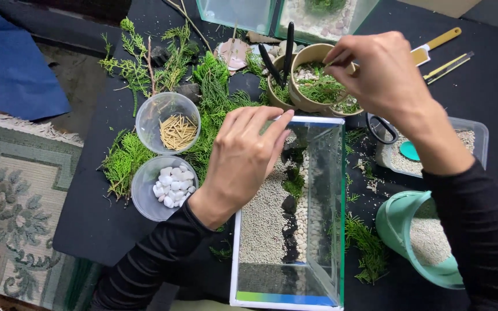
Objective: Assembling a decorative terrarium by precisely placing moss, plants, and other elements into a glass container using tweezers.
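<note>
Both hands (243,155) pinch, contents unclear, above black mat (87,224) (patterned rug (12,196) beside).

Open from above into glass tank (318,173); hemmed by pebble cup (165,187), tan pots (312,78), green tub (416,236).

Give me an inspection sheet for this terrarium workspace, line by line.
Surface: black mat over a patterned rug.
Job's things: glass tank holding pale gravel, dark stones and moss; beige pot with greenery.
Clutter: cup of sticks, cup of white pebbles, loose green sprigs, scissors, tipped green bucket of gravel.
Hands: left hand at the tank's rim; right hand pinching something small over the pot.
Cables: nothing seen.
Surroundings: blue cloth, a second glass tank.
</note>
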